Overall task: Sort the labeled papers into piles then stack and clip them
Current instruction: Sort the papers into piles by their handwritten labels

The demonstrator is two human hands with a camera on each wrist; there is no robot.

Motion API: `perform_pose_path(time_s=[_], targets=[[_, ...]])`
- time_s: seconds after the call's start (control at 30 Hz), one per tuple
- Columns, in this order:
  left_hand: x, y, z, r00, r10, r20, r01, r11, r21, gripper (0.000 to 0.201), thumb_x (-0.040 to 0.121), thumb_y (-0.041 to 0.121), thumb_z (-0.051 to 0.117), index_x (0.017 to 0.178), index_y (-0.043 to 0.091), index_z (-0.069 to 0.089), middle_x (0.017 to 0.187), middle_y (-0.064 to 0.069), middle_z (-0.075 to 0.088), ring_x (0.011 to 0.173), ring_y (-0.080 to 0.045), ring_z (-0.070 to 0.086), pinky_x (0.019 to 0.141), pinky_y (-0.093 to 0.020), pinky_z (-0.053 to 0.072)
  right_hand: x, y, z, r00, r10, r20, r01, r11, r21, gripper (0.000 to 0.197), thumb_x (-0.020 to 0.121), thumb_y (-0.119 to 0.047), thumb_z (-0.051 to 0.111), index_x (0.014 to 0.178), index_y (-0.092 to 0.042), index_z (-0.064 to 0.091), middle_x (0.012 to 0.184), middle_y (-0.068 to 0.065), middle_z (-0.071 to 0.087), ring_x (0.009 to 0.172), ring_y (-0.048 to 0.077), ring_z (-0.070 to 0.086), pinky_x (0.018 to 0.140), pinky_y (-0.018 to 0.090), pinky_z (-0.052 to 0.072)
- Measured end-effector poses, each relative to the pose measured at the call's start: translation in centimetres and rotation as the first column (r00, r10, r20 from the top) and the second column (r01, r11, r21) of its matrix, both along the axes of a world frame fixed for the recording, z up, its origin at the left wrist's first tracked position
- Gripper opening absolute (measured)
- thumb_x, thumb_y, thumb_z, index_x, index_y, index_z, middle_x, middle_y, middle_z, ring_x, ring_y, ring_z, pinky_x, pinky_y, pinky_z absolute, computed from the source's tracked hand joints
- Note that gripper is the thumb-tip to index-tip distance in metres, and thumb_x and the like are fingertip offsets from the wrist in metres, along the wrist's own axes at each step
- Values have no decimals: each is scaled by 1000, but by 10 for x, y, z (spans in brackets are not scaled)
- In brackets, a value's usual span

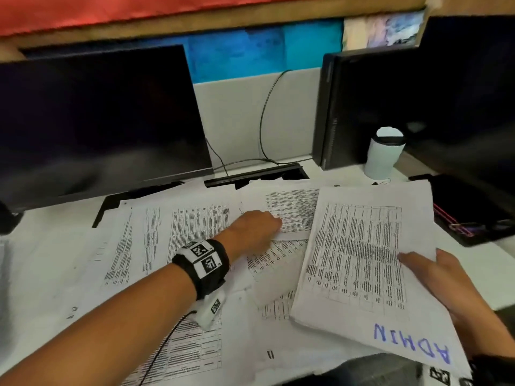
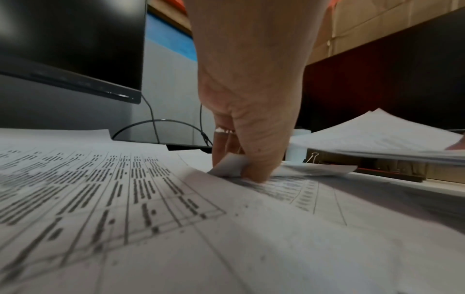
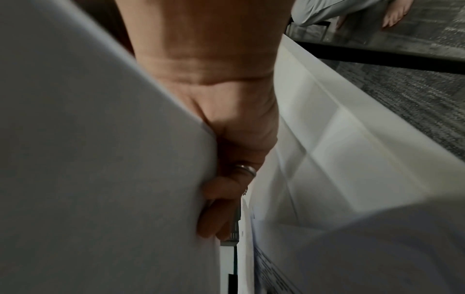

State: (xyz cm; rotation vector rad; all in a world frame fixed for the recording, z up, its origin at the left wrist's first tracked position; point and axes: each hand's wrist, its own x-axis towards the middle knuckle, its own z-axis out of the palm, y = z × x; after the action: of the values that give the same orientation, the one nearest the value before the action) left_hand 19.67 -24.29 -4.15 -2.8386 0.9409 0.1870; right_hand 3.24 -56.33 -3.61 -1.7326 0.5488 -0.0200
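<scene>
Head view: printed sheets (image 1: 178, 227) are spread over the white desk (image 1: 50, 232), overlapping. The left hand (image 1: 255, 231) reaches across them, fingers curled down on the corner of one sheet (image 1: 292, 213) near the middle. The right hand (image 1: 451, 288) grips the "ADMIN" stack (image 1: 359, 257) by its right edge, lifted above the spread. A dark monitor (image 1: 94, 121), a white cup (image 1: 383, 156) and a black tray (image 1: 471, 215) sit behind.

Left wrist view: the fingers (image 2: 254, 157) pinch a lifted paper corner (image 2: 227, 165). A binder clip (image 2: 313, 157) lies beyond, and the held stack is at right.

Right wrist view: the fingers (image 3: 221, 208) are curled under the stack (image 3: 100, 159), clamped on it.
</scene>
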Motion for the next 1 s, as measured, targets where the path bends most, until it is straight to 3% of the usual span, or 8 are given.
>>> perform_pose_path(time_s=[0.1,0.23,0.5,0.6,0.77,0.83,0.9,1.0], targets=[[6,0,11,991,137,-8,-136,972,-190,16,96,6,62,106,18,67,82,3,60,71,-20,64,53,-23,42,-1,-5,8,1000,10,9,-10,1000,17,16,101,-17,65,112,-10,74,94,15,82,81,40,80,90,61,60],[3,2,51,933,359,-17,-301,756,-581,29,93,13,65,121,16,72,102,-4,70,79,-21,68,60,-25,48,0,-9,12,1000,-5,9,5,1000,29,17,99,-15,67,113,-10,75,95,16,82,84,41,79,95,59,58],[-67,8,107,852,464,242,-34,510,-859,24,96,18,70,119,20,75,106,2,77,88,-17,70,72,-31,60,23,37,21,983,186,-7,-186,982,-21,14,100,-16,67,107,-11,77,92,12,82,80,33,80,77,41,59],[-108,-1,101,883,319,344,113,567,-816,23,97,18,72,119,22,75,108,7,78,87,-9,72,75,-20,58,47,66,21,967,256,9,-255,966,-40,13,99,-15,68,107,-13,77,92,7,83,82,29,80,78,41,62],[-142,-6,43,980,113,167,35,720,-693,30,84,11,76,112,22,72,99,2,75,89,-23,69,84,-40,57,81,115,11,920,391,-13,-391,921,-8,21,97,-13,69,115,-15,78,99,5,83,89,27,80,82,41,64],[-146,-1,21,994,99,49,-44,757,-652,30,82,12,74,111,20,73,105,-1,74,96,-28,66,87,-42,55,90,129,4,909,412,-60,-413,911,-13,22,103,-28,66,118,-16,78,103,4,83,95,28,79,93,47,62],[-151,5,4,993,103,-50,-111,760,-640,28,85,14,71,112,20,74,111,-1,74,101,-27,62,91,-41,53,96,139,-2,924,368,-99,-370,929,-4,46,106,-57,52,113,-18,75,106,5,80,101,30,76,100,49,58],[-160,17,-14,982,79,-171,-169,769,-617,31,90,17,69,121,25,72,121,4,72,113,-19,55,100,-38,48,96,152,-11,916,386,-105,-385,922,30,57,95,-73,55,108,-21,76,104,3,80,98,25,78,92,40,61]])
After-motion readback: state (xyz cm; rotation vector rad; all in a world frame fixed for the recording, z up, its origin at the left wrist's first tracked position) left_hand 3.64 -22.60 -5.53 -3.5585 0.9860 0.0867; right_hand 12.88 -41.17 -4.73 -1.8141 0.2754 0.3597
